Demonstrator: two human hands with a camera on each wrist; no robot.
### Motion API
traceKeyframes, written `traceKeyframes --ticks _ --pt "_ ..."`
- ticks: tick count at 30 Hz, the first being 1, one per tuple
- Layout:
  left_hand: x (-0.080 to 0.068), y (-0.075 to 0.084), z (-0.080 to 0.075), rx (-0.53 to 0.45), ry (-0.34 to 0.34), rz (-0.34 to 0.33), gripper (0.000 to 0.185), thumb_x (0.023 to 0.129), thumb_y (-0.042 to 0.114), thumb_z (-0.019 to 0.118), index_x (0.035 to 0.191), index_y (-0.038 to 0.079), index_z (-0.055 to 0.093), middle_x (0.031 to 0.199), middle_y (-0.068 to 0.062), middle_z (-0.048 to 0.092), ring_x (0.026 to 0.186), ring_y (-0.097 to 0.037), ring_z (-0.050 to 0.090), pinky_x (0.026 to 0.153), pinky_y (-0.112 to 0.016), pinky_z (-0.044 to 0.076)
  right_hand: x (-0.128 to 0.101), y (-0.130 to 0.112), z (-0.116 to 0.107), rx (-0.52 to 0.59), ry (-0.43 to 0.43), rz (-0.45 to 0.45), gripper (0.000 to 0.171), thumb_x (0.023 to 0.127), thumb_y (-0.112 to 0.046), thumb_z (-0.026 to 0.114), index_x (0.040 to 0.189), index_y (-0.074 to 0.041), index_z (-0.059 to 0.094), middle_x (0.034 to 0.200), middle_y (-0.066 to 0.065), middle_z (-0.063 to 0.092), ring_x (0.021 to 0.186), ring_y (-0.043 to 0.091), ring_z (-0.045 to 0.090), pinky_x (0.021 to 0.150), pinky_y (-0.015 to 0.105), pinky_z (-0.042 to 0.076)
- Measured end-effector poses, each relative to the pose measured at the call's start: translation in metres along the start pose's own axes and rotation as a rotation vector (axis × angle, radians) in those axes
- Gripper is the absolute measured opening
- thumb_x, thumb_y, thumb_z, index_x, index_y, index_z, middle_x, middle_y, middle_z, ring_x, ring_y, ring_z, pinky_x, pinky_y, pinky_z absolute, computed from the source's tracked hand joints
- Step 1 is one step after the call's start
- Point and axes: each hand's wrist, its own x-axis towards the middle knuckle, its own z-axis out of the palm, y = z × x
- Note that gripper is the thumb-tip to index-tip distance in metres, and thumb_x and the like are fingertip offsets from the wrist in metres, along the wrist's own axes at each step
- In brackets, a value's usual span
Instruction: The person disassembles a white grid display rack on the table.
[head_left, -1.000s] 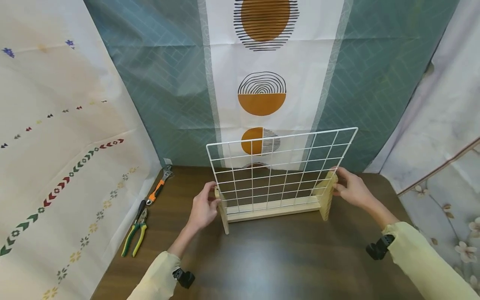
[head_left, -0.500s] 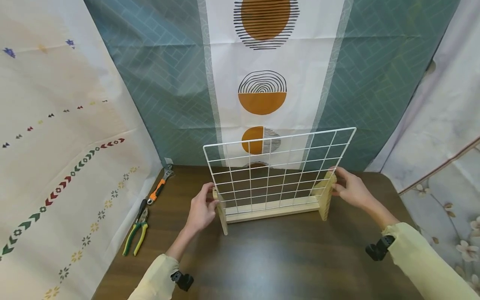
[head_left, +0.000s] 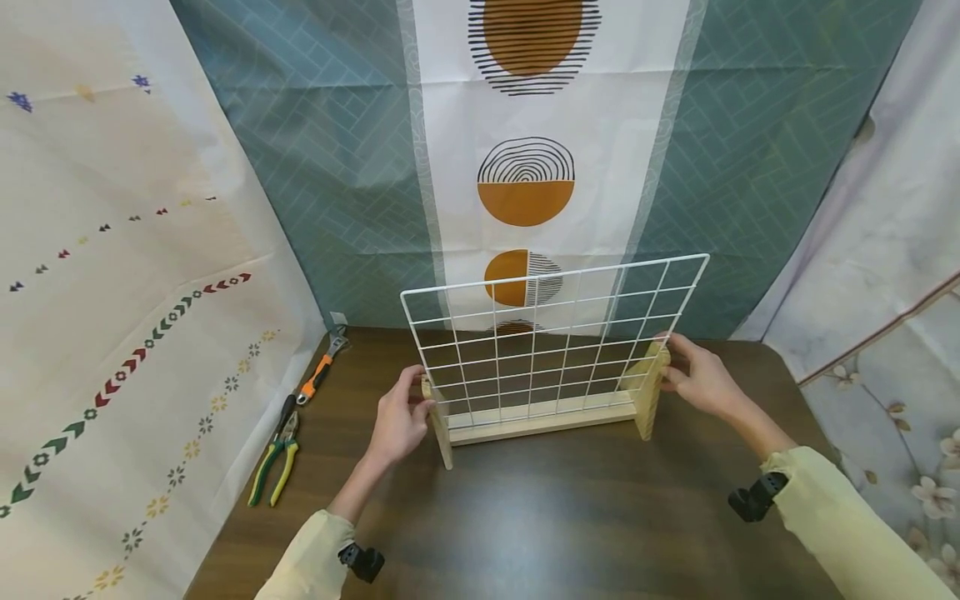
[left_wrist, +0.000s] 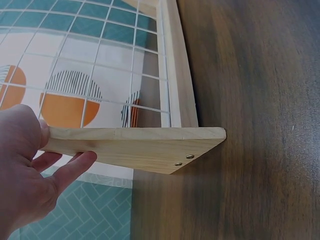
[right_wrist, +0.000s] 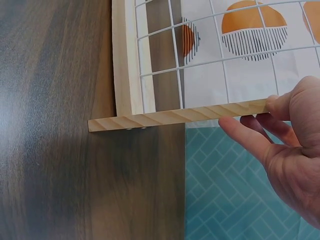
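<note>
A white wire grid panel (head_left: 551,333) stands upright in a pale wooden base (head_left: 540,418) on the dark brown table (head_left: 540,517). My left hand (head_left: 397,421) grips the left wooden end foot (left_wrist: 135,147), thumb on top and fingers beneath. At the other end, my right hand (head_left: 697,379) grips the right foot (right_wrist: 175,116) the same way. The grid (left_wrist: 100,60) shows close in both wrist views, with the patterned curtain behind its wires (right_wrist: 225,45).
An orange-handled adjustable wrench (head_left: 321,371) and green-and-yellow pliers (head_left: 273,462) lie along the table's left edge by the white curtain. Teal and patterned curtains hang right behind the stand. The table's right edge runs past my right arm.
The stand has shifted slightly to the left and away from me, both hands keeping their hold on its feet.
</note>
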Motion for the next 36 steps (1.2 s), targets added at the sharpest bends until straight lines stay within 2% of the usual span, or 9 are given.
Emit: traceKeyframes --ticks 14,24,30,36 --pt "-0.005 0.0 -0.006 -0.008 -0.003 -0.046 0.051 0.082 -0.018 0.069 0.124 0.004 0.052 0.11 -0.019 0.065 0.081 -0.029 0.073 0.066 -0.038 0.06 -0.001 -0.005 0.003 -0.006 -0.01 -0.001 0.052 0.093 0.015 0.054 0.142 0.007 0.039 0.131 0.036 0.048 0.114 0.056 0.054 0.075 0.044 0.058" --pt "-0.01 -0.002 -0.01 -0.007 -0.003 -0.032 0.051 0.081 -0.018 0.069 0.124 0.002 0.052 0.11 -0.02 0.064 0.081 -0.03 0.073 0.067 -0.038 0.06 -0.003 -0.006 0.008 0.037 -0.004 -0.038 0.048 0.091 0.02 0.05 0.138 0.009 0.041 0.127 0.037 0.049 0.111 0.057 0.056 0.073 0.045 0.059" --pt "-0.013 -0.003 -0.013 0.002 0.005 -0.02 0.051 0.081 -0.018 0.07 0.124 0.002 0.052 0.109 -0.02 0.065 0.08 -0.03 0.072 0.069 -0.04 0.06 -0.003 -0.008 0.01 0.031 -0.013 -0.031 0.049 0.092 0.018 0.052 0.14 0.009 0.04 0.129 0.038 0.048 0.112 0.057 0.055 0.075 0.045 0.058" --pt "-0.017 -0.003 -0.016 0.003 -0.006 -0.051 0.051 0.082 -0.017 0.07 0.124 0.004 0.052 0.11 -0.02 0.065 0.082 -0.028 0.072 0.069 -0.039 0.06 -0.004 -0.008 0.013 0.009 -0.013 -0.026 0.049 0.093 0.017 0.052 0.14 0.006 0.041 0.129 0.035 0.049 0.111 0.056 0.056 0.074 0.041 0.059"
